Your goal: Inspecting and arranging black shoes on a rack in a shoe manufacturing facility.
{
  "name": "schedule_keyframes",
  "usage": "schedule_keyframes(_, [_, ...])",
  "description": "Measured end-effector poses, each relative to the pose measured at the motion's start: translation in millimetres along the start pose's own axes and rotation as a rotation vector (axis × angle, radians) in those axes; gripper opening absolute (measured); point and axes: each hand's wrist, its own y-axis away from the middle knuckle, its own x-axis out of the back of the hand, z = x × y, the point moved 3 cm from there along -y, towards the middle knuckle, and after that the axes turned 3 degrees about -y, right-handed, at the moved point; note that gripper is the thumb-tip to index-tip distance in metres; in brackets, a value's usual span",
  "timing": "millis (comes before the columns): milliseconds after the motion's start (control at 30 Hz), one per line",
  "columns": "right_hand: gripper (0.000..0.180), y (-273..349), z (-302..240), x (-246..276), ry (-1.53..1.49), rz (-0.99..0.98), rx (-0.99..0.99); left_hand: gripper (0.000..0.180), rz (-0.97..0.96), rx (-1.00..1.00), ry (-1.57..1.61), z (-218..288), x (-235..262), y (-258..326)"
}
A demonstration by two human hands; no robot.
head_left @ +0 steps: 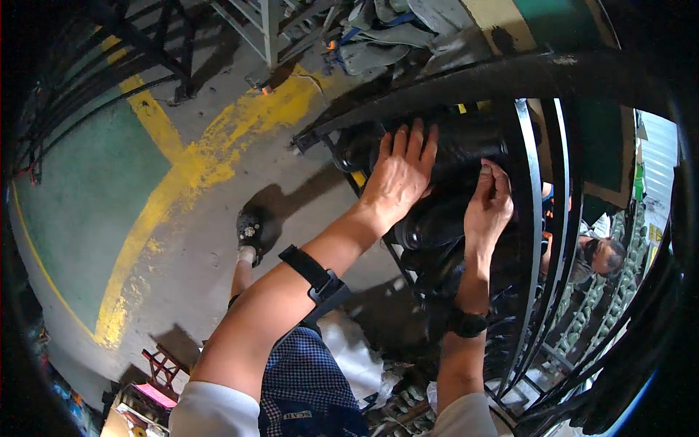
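Observation:
A glossy black boot (pixel 472 143) lies on its side on a dark metal rack (pixel 535 218), only its tube-shaped part showing clearly. My left hand (pixel 402 169) rests on it with the fingers stretched out and nearly flat. At the boot's right end my right hand (pixel 490 207) is closed, thumb and fingers pinched at its edge. Below both hands, more shiny black boots (pixel 431 227) are stacked, with much of them lost in shadow. Black straps circle my left forearm and right wrist.
A thick dark beam (pixel 451 91) crosses above the boots. Grey boot-like pieces (pixel 375 54) lie heaped at the far side. Beyond the rack's uprights, a person (pixel 604 255) is near rows of greenish pieces (pixel 586 309). My clog (pixel 250 229) stands near yellow floor lines (pixel 164 197).

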Motion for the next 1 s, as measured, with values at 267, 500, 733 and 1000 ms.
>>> schedule_keyframes(267, [0.015,-7.4,3.1,-16.8,-0.542,-0.286,-0.565,0.097,0.045,0.016,0.065,2.5,1.5,-1.2])
schedule_keyframes(500, [0.015,-17.9,-2.4,-9.5,-0.405,-0.428,-0.606,0.096,0.044,-0.003,0.069,2.8,-0.7,2.5])
schedule_keyframes(733, [0.022,-3.5,3.9,-11.4,-0.532,-0.189,-0.514,0.095,0.053,-0.01,0.081,2.3,2.8,-2.6])
schedule_keyframes(1000, [0.037,-17.4,6.5,-12.9,-0.28,-0.616,-0.572,0.096,0.07,-0.003,0.079,0.5,0.3,0.0])
